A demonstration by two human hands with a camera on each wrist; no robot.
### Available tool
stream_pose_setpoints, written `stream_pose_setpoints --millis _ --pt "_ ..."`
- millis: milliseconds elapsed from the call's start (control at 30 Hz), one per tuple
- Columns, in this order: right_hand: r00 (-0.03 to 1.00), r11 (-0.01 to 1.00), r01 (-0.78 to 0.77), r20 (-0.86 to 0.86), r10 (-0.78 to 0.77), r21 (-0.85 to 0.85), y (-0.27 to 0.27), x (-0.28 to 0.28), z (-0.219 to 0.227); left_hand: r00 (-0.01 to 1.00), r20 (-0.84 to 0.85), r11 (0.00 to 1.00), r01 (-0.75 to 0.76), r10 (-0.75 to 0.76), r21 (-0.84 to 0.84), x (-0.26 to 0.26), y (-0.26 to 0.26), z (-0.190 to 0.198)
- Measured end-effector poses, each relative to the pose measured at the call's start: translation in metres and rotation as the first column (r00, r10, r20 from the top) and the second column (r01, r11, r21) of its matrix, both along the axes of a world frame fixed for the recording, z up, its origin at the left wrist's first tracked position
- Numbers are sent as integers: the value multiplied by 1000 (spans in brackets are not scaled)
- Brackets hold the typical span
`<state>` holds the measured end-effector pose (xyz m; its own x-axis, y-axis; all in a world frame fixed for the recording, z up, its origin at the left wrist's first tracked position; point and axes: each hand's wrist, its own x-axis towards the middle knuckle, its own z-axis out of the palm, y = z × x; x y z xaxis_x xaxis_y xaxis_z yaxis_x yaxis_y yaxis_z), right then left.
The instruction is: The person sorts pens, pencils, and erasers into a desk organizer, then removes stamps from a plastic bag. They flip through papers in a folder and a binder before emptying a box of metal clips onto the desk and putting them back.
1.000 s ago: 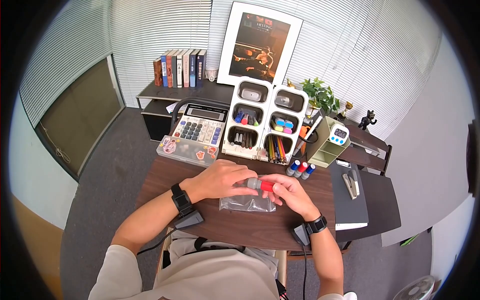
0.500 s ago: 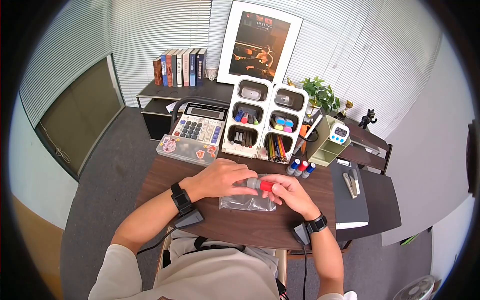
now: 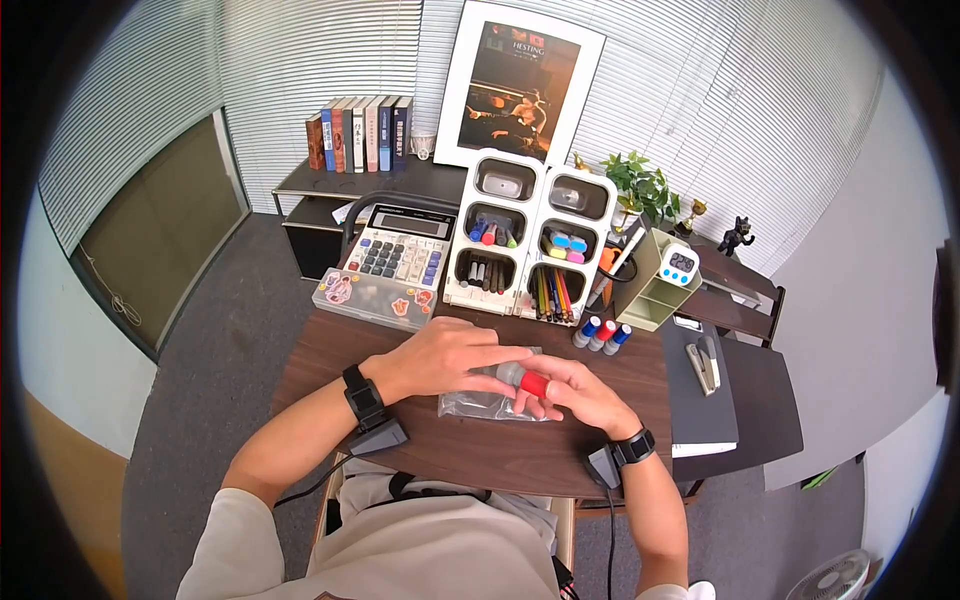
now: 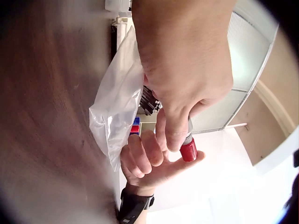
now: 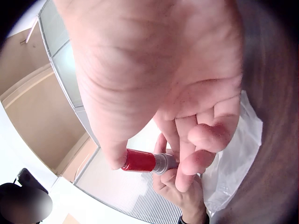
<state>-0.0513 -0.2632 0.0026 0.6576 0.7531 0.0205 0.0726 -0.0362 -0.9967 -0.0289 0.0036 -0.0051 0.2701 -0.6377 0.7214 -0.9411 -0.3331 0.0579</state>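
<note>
A small marker-like cylinder with a red end (image 3: 534,384) and a grey end is held between both hands above the desk. My left hand (image 3: 440,358) pinches the grey end between thumb and fingers, partly hiding it. The thumb of my right hand (image 3: 588,395) lies against the tip of the red end (image 5: 140,160), and its forefinger reaches toward the grey end. Its other fingers are loosely curled beside the cylinder. Under the hands lies a clear plastic bag (image 3: 475,405). Several similar cylinders with blue and red tops (image 3: 604,334) stand upright at the back right.
A white organizer (image 3: 520,317) with pens and pencils stands at the back. To its left are a calculator (image 3: 400,258) and a clear stickered case (image 3: 375,302). A green rack (image 3: 650,290) with a timer, and a stapler (image 3: 703,368) on a dark folder, are at the right.
The right fingers have loosened and spread from around the red end, the forefinger now stretching toward the left fingertips. The cylinder has tilted, its red end lower. The left forefinger has straightened.
</note>
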Motion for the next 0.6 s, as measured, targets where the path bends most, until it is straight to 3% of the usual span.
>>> stream_pose_setpoints --millis 167,600 --pt "997 999 -37 -69 37 -8 0 -2 0 1000 -14 999 -6 6 39 1 1 -3" --pt "998 999 -26 -52 25 -36 -2 -1 -4 999 -33 999 12 -11 36 1 0 -5"
